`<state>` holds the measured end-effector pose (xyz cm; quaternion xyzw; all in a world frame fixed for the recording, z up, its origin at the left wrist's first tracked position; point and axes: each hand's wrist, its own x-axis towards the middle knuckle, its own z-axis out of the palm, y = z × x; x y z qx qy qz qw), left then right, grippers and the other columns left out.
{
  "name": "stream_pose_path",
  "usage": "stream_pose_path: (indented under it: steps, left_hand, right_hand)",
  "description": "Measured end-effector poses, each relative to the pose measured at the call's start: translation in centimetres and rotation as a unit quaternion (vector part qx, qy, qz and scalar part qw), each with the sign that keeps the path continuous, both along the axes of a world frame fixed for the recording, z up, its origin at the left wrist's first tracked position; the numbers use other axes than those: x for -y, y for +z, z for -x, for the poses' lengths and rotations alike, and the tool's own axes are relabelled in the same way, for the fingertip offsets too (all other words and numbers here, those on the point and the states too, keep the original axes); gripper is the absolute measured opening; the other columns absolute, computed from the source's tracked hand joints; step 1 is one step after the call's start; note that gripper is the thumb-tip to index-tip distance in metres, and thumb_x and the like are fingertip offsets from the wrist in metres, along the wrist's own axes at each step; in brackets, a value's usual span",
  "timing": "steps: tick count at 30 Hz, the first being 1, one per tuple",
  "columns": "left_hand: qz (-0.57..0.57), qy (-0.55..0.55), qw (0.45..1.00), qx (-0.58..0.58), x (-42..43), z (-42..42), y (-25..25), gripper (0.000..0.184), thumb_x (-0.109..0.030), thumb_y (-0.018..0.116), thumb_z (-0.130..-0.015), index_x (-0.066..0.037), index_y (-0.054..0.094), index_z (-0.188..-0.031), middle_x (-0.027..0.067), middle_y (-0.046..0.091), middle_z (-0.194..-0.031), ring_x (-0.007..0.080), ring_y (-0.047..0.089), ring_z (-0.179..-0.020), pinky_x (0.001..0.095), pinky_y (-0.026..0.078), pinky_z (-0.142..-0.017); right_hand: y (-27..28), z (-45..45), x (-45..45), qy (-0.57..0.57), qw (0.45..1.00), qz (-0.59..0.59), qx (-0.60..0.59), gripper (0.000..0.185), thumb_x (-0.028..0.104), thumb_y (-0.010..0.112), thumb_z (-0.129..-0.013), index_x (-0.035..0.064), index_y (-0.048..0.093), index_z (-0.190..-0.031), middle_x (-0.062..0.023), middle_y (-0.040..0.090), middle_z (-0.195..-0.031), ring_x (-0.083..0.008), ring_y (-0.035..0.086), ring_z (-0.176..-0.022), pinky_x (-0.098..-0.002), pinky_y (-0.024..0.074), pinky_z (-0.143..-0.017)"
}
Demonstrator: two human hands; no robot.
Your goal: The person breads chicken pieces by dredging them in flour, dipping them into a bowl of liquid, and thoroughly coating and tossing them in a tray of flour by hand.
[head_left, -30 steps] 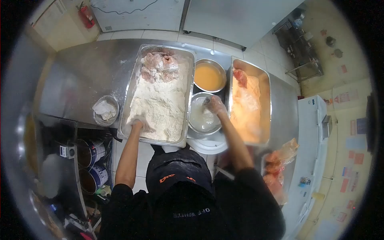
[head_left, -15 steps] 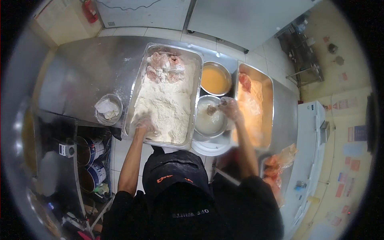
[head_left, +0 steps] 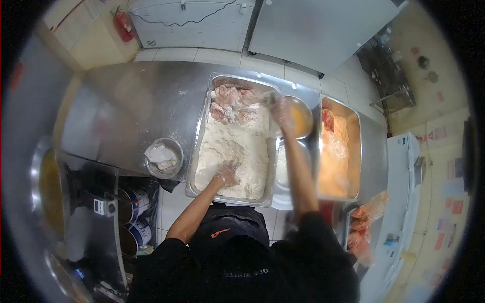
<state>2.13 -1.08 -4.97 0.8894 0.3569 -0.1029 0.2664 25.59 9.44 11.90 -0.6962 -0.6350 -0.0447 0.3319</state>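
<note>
Working with both hands over a floured tray (head_left: 195, 156), meat pieces (head_left: 227, 96) at its far end.
The right hand (head_left: 283, 113) is the nearer one, with the meat just to its left; blur hides whether it grips anything. The left hand (head_left: 228, 173) is loosely open on the flour (head_left: 217, 146); the meat lies ahead of it, along the tray's long axis.

Beyond the far edge of my steel table (head_left: 126, 108), pale tiles (head_left: 174, 54) cover the floor, and a white chest freezer (head_left: 194, 28) stands there (a dark cord trails across it). A red extinguisher (head_left: 123, 25) hangs at the far left; papers dot the cream wall (head_left: 449, 166) past the right edge.
</note>
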Motion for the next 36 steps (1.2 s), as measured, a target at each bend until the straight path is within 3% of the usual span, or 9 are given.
stream_pose_path:
  steps: [4,10,14,21,24,26,29,32,36]
  left_hand:
    - [0.048,-0.144,0.976,-0.155,-1.9,1.8,2.7,0.107,-0.063,0.059,-0.052,-0.008,0.013,-0.132,0.0212,0.016,-0.134,0.0342,0.017,-0.123,0.0413,0.015,-0.101]
    - [-0.009,0.110,0.986,-0.122,-0.5,5.2,1.8,0.116,-0.060,0.064,-0.049,0.000,0.007,-0.130,0.0294,0.015,-0.130,0.0426,0.024,-0.118,0.0411,0.023,-0.098]
    - [0.073,0.178,0.980,-0.052,1.3,4.3,-2.9,0.110,-0.052,0.065,-0.054,0.006,0.008,-0.128,0.0309,0.023,-0.126,0.0429,0.024,-0.117,0.0456,0.019,-0.099]
    - [0.441,0.263,0.842,0.166,-2.7,5.9,-4.5,0.101,-0.045,0.067,-0.057,0.005,0.015,-0.127,0.0269,0.043,-0.115,0.0275,0.046,-0.105,0.0303,0.038,-0.087]
    - [0.281,-0.439,0.849,0.083,-4.4,7.6,-5.4,0.099,-0.046,0.066,-0.059,0.004,0.015,-0.128,0.0252,0.040,-0.118,0.0291,0.044,-0.107,0.0306,0.037,-0.088]
    - [0.174,-0.131,0.975,-0.050,0.2,7.7,-8.5,0.104,-0.046,0.067,-0.058,0.007,0.010,-0.127,0.0258,0.038,-0.120,0.0306,0.042,-0.108,0.0304,0.037,-0.089]
    - [0.178,0.153,0.968,-0.092,2.1,4.8,-0.2,0.112,-0.046,0.067,-0.056,0.013,0.002,-0.125,0.0259,0.036,-0.121,0.0324,0.040,-0.111,0.0296,0.036,-0.091]
    - [0.234,0.242,0.942,-0.004,1.2,4.3,-2.4,0.100,-0.038,0.066,-0.054,0.016,0.013,-0.119,0.0253,0.044,-0.112,0.0323,0.045,-0.104,0.0308,0.040,-0.085]
    - [0.253,0.343,0.888,0.173,-0.3,4.5,-8.1,0.070,-0.028,0.062,-0.062,0.003,0.034,-0.119,0.0173,0.048,-0.112,0.0280,0.047,-0.102,0.0299,0.037,-0.086]
  right_hand:
    - [-12.5,0.8,1.6,-0.046,0.951,0.285,0.114,0.017,0.015,0.043,-0.077,0.0021,0.052,-0.082,-0.0168,0.056,-0.075,-0.0301,0.056,-0.070,-0.0371,0.0448,-0.060]
    - [-21.6,3.5,13.0,0.123,0.907,0.297,0.273,0.025,0.019,0.046,-0.076,-0.0020,0.048,-0.090,-0.0151,0.057,-0.082,-0.0237,0.056,-0.079,-0.0343,0.0451,-0.069]
    - [-15.0,7.7,15.6,0.073,0.888,0.450,0.066,0.073,0.045,0.055,-0.072,-0.0148,0.036,-0.110,-0.0204,0.057,-0.090,-0.0259,0.056,-0.080,-0.0348,0.0458,-0.072]
    - [-20.9,5.7,17.6,0.169,0.891,0.398,-0.138,0.052,0.045,0.058,-0.068,0.0097,0.054,-0.105,-0.0153,0.057,-0.097,-0.0251,0.052,-0.093,-0.0310,0.0357,-0.088]
    - [-21.4,5.7,18.3,0.175,0.868,0.433,-0.167,0.034,0.036,0.055,-0.071,0.0183,0.059,-0.100,-0.0134,0.057,-0.096,-0.0240,0.050,-0.095,-0.0313,0.0335,-0.090]
    - [-20.3,6.3,19.4,0.091,0.822,0.550,-0.115,0.028,0.030,0.052,-0.074,0.0208,0.059,-0.100,-0.0127,0.057,-0.095,-0.0236,0.050,-0.097,-0.0311,0.0322,-0.091]
    - [-19.3,8.2,21.7,0.165,0.852,0.497,0.009,0.026,0.020,0.045,-0.078,0.0159,0.059,-0.099,-0.0111,0.056,-0.097,-0.0228,0.048,-0.099,-0.0314,0.0306,-0.091]
    - [-25.8,8.9,19.8,-0.121,0.776,0.536,-0.309,0.065,0.032,0.065,-0.063,-0.0017,0.042,-0.114,-0.0188,0.052,-0.104,-0.0257,0.050,-0.096,-0.0298,0.0344,-0.090]
    - [-19.0,7.1,18.0,0.224,0.871,0.435,0.041,0.044,0.026,0.055,-0.071,0.0024,0.049,-0.107,-0.0133,0.054,-0.103,-0.0239,0.049,-0.098,-0.0314,0.0344,-0.089]
